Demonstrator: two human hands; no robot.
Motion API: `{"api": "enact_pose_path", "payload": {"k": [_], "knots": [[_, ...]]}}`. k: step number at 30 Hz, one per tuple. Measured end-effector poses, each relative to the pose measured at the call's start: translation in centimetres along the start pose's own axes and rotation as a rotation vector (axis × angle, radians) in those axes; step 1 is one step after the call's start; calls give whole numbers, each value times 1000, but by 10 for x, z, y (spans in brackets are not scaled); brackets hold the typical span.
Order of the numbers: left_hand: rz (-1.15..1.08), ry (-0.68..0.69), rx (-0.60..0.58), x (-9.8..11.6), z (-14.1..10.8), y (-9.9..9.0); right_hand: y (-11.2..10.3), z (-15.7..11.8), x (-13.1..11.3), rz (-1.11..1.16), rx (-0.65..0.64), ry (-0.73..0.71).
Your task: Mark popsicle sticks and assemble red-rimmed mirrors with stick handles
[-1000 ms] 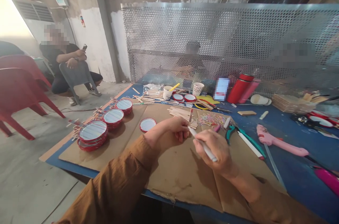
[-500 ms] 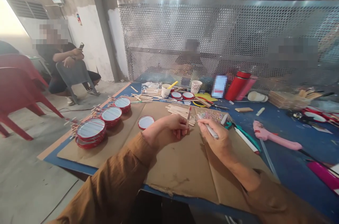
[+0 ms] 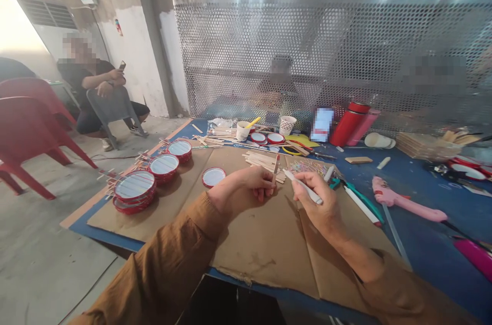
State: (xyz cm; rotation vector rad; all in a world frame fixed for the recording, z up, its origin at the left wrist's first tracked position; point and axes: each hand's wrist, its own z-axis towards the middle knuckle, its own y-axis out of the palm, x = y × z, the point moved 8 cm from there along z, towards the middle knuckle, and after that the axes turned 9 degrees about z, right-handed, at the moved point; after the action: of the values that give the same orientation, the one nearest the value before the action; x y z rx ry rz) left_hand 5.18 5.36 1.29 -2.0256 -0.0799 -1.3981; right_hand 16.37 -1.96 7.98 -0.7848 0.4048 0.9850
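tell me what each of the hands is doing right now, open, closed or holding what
Left hand: closed, holding a flat red-tipped wooden stick.
Right hand: closed, holding a slim white pen-shaped marker.

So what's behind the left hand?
Beyond the left hand, a pile of wooden sticks lies on the cardboard sheet. The hand covers part of that pile; whatever sits directly behind it can't be seen.
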Motion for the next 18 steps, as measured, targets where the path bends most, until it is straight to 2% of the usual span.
{"api": "enact_pose_path", "payload": {"k": [11,18], "knots": [[5,17,-8,-1,1,0,15,0,1,-6,-102,-32],[33,25,-14,1,0,0,9,0,1,17,-44,-16]]}}
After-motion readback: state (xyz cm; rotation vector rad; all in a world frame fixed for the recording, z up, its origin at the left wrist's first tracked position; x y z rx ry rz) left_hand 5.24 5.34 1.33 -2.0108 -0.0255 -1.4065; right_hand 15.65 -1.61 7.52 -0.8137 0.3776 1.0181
